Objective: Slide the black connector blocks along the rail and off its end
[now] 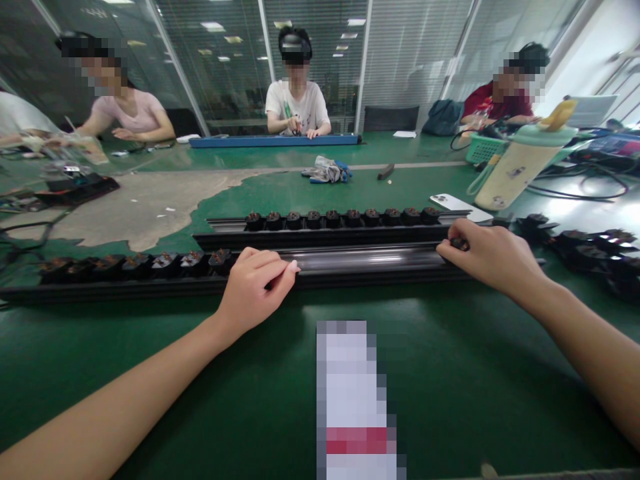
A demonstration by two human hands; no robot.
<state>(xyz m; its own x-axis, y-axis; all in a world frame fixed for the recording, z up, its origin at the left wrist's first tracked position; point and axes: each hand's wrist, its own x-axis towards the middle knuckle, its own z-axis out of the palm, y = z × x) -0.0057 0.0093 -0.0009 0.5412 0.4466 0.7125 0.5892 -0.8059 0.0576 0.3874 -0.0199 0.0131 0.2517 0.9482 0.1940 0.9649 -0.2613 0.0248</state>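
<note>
The left hand (257, 283) rests curled on the near black rail (350, 261), steadying it just right of the seated socket modules (150, 263). The right hand (487, 257) pinches a small dark part, apparently another module, at the rail's far end; it probably needs sliding leftward along the channel toward the seated row

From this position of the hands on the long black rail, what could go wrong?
1. The near rail is long, and the left hand and right hand rest only on its middle and right part; its left end may swing and disturb the black parts seated there.
2. The loose black parts lie just beyond the right hand and might be knocked away.
3. The tilted bottle and phone sit close behind the far rail.
</note>
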